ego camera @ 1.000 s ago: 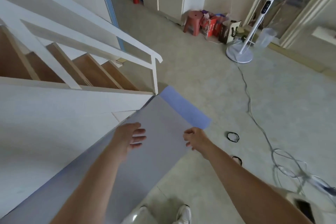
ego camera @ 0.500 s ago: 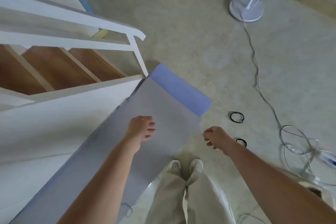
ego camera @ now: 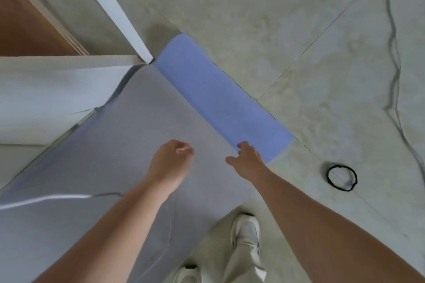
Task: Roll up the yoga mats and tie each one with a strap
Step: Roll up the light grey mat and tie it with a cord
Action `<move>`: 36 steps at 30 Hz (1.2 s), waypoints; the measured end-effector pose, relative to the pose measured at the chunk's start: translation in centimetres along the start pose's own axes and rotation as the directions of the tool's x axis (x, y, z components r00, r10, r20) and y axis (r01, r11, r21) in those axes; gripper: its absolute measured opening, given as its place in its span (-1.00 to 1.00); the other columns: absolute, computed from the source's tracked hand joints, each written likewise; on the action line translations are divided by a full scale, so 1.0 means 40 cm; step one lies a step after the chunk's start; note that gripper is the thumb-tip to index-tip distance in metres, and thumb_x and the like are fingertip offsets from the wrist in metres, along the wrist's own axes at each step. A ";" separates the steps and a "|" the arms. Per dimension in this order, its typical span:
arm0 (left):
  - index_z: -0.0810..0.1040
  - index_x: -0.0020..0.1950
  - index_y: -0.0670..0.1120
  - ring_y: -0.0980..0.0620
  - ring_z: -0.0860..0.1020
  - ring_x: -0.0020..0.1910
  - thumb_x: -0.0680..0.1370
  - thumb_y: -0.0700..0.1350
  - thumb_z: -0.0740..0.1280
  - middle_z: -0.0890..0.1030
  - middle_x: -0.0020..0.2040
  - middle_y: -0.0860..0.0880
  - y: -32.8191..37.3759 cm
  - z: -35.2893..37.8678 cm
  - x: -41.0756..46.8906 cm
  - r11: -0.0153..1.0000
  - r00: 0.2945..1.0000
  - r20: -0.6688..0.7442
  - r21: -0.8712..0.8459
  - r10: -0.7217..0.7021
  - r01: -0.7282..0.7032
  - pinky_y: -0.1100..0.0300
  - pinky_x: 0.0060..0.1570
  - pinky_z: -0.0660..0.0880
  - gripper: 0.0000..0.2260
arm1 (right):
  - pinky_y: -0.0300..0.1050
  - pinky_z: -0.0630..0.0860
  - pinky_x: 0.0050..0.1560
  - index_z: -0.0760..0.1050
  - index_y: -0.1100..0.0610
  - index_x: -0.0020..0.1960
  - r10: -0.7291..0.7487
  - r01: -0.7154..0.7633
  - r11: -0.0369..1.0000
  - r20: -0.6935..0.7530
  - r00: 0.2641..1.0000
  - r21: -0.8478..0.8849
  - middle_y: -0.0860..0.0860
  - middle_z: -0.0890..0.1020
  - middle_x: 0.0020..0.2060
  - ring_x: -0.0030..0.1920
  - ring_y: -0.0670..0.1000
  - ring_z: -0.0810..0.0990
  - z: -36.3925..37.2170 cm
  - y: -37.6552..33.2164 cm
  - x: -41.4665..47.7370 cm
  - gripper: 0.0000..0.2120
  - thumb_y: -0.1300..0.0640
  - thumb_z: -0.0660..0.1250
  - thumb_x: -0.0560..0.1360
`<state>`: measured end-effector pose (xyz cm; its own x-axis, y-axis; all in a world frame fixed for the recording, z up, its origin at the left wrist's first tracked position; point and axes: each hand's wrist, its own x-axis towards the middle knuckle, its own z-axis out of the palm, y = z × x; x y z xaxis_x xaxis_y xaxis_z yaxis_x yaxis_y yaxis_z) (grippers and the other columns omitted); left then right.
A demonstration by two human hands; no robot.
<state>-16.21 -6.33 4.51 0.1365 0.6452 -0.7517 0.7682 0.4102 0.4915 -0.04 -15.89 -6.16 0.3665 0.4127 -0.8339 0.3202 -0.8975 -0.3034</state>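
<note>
A yoga mat (ego camera: 128, 135) lies flat on the floor, grey side up, running from the lower left to the upper right. Its far end is folded back as a blue flap (ego camera: 218, 99). My right hand (ego camera: 247, 159) reaches to the near right corner of that flap, and its fingertips touch the fold's edge. Over the grey surface, a little short of the flap, my left hand (ego camera: 171, 161) hovers with loosely curled fingers and holds nothing. A black loop strap (ego camera: 342, 177) lies on the floor to the right of the mat.
The white stair side panel (ego camera: 53, 89) and a railing post (ego camera: 110, 11) border the mat's left edge. A thin cable (ego camera: 394, 71) runs down the floor at the far right. My shoes (ego camera: 245, 232) stand at the mat's near right edge.
The view has dropped and closed in on the mat's folded end. My right hand moved left and forward onto the blue flap's corner. My left hand's fingers have curled in.
</note>
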 end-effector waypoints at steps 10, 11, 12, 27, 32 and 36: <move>0.62 -0.01 -0.08 -0.16 0.62 0.01 0.57 -0.12 0.29 0.65 -0.09 -0.05 -0.148 0.270 0.236 0.990 0.998 0.060 0.134 0.034 -0.042 0.12 -0.15 0.44 -0.88 | 0.02 0.44 0.14 0.32 0.04 0.38 -0.028 0.019 0.971 -0.036 0.999 -0.237 0.03 0.42 0.21 0.32 0.11 0.37 0.165 0.065 0.327 -0.18 -0.25 0.55 0.27; 0.61 0.04 -0.07 -0.11 0.61 0.04 0.58 -0.11 0.28 0.66 -0.02 -0.04 -0.142 0.267 0.211 0.987 0.997 0.064 0.151 0.038 -0.047 0.15 -0.12 0.41 -0.87 | -0.02 0.42 0.07 0.36 0.03 0.31 -0.049 0.036 0.969 -0.047 0.998 -0.245 0.02 0.43 0.15 0.28 0.10 0.39 0.159 0.057 0.304 -0.23 -0.27 0.55 0.25; 0.59 0.09 -0.07 -0.06 0.59 0.07 0.59 -0.11 0.28 0.66 0.07 -0.03 -0.129 0.256 0.181 0.986 0.997 0.064 0.161 0.039 -0.049 0.18 -0.08 0.39 -0.86 | -0.04 0.38 0.03 0.37 0.04 0.26 -0.077 0.062 0.967 -0.052 0.996 -0.248 0.01 0.42 0.10 0.25 0.09 0.39 0.148 0.044 0.268 -0.26 -0.28 0.54 0.24; 0.19 0.57 0.03 -0.09 0.16 0.55 0.51 -0.02 0.34 0.29 0.50 -0.06 0.324 -0.397 -0.441 0.293 0.926 0.270 0.892 0.265 -0.344 -0.05 0.53 0.02 -0.35 | -0.07 0.34 -0.17 0.29 0.07 0.20 -0.634 0.506 0.637 -0.023 0.773 -0.582 0.00 0.55 0.03 0.05 0.12 0.58 -0.211 -0.306 -0.731 -0.68 0.01 0.33 0.54; 0.34 0.44 0.13 -0.06 0.47 0.28 0.31 0.08 0.51 0.52 0.23 0.06 0.427 -0.641 -0.787 0.203 0.934 0.284 0.923 0.219 -0.328 -0.05 0.32 0.29 -0.27 | -0.12 0.45 -0.30 0.47 0.06 0.12 -0.810 0.409 0.452 -0.173 0.561 -0.793 0.00 0.60 -0.14 -0.18 0.07 0.62 -0.367 -0.399 -1.121 -0.51 -0.09 0.57 0.33; 0.45 0.32 0.14 -0.04 0.57 0.10 0.15 0.21 0.59 0.56 0.12 0.13 0.441 -0.805 -1.084 0.454 0.947 0.272 0.832 0.168 -0.320 -0.02 0.20 0.49 -0.22 | -0.23 0.28 -0.51 0.57 0.10 -0.20 -0.939 0.335 0.305 -0.224 0.260 -0.891 -0.05 0.52 -0.41 -0.48 0.03 0.50 -0.427 -0.401 -1.408 -0.44 0.05 0.71 -0.12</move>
<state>-28.72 -6.31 59.94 0.4289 0.5049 -0.7491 0.8252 -0.5563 0.0975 -10.88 -22.07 53.55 -0.0097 0.9851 0.1718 0.9993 0.0031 0.0385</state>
